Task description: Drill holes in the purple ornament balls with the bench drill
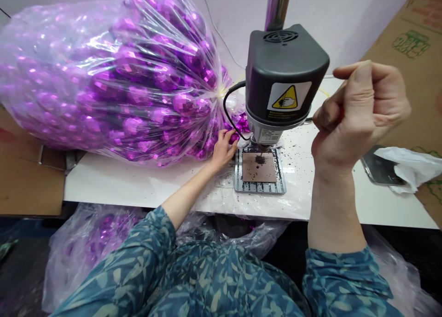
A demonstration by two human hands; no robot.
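Note:
My left hand (pixel 223 147) reaches to the mouth of a large clear plastic bag (pixel 103 73) full of shiny purple faceted balls, with its fingers pinching one purple ball (pixel 234 135). My right hand (pixel 359 112) is raised to the right of a small bench drill press (pixel 285 75), closed around its thin feed lever (pixel 308 120). Below the drill head lies the slotted metal base plate (pixel 259 170) with a brown board and dark shavings on it.
The white tabletop (pixel 138 183) carries drill dust around the plate. A phone (pixel 381 170) and crumpled white plastic (pixel 410 167) lie at the right, near cardboard (pixel 419 54). Another bag of purple balls (pixel 90 243) sits below the table edge, by my lap.

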